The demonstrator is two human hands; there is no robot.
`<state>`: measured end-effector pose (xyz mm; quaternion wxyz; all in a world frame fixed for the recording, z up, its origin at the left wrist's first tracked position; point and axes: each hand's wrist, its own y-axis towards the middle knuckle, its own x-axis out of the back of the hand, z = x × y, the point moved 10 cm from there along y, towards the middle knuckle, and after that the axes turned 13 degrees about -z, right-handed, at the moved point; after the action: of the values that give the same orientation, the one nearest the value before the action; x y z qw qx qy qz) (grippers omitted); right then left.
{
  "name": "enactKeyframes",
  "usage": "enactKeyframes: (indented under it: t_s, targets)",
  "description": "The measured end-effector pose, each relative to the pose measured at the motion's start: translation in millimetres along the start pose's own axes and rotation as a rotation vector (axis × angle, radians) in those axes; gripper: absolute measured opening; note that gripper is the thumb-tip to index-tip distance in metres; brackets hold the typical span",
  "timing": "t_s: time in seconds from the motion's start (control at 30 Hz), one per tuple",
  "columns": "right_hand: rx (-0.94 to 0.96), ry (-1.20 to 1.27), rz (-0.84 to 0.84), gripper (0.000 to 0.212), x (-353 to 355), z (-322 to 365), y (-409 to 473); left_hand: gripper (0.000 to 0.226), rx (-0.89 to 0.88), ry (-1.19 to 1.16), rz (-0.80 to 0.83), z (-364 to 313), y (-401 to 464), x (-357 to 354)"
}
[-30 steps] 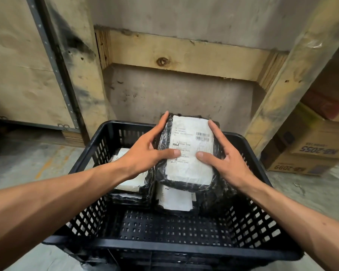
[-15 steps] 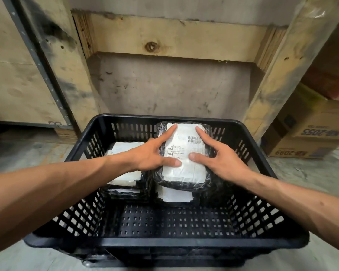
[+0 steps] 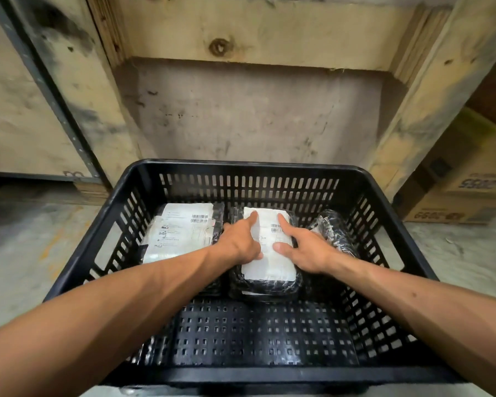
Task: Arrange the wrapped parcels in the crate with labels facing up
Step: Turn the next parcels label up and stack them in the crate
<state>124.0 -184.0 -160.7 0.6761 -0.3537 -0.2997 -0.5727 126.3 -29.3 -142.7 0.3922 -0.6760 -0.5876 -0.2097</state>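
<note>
Looking down from the head camera, I see two bare forearms entering from the lower left and lower right of the frame and meeting over one black slatted crate (image 3: 269,373) that fills the lower half. Its near floor is bare perforated plastic. At mid-frame the left hand (image 3: 238,242) and the right hand (image 3: 307,250) both lie flat on the middle parcel (image 3: 269,267), a black-wrapped block with its white label up; the fingers (image 3: 284,223) are spread and pressing on the label, not curled around anything.

I count three parcels showing a top face. The left parcel (image 3: 181,233) sits in the crate's far-left part, just beside the middle one, label and barcode up. The right parcel (image 3: 332,230) lies at the far right, tilted against the wall, and only black shiny wrap shows on it; I cannot tell where its label faces. A white edge under the middle parcel shows one more beneath it, so that stack is at least two high.

Beyond the crate, grey concrete floor (image 3: 26,253) spreads to both sides. Behind stands a worn wooden frame (image 3: 255,32) with a knot in its crossbeam, a metal strip at upper left, and two stacked cardboard boxes (image 3: 464,196) at the right edge.
</note>
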Motion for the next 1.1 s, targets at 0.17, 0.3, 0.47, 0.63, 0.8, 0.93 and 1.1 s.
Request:
enactKeyframes:
  t_s: [0.17,0.3,0.47,0.63,0.8,0.93,1.1]
  targets:
    - [-0.009,-0.054,0.055,0.078,-10,-14,4,0.105,-0.02,0.106,0.054,3,0,-10]
    - [0.0,-0.119,0.065,0.076,-9,-14,2,0.099,-0.058,0.292,0.109,-2,-2,-13]
    - [0.219,-0.493,0.125,0.08,0,8,-7,0.078,-0.239,0.591,-0.05,-1,-23,-15]
    - [0.331,-0.651,0.343,0.093,-18,9,-21,0.081,-0.617,1.082,-0.106,3,-28,-21]
    - [0.332,-0.686,0.471,0.091,-20,7,-18,0.084,-0.57,1.125,0.12,17,-15,-31]
    - [0.332,-0.718,0.494,0.092,-25,4,-18,0.085,-0.523,1.084,0.179,21,-9,-34]
    - [0.31,-0.711,0.505,0.092,-28,4,-18,0.084,-0.553,1.099,0.167,21,-12,-34]
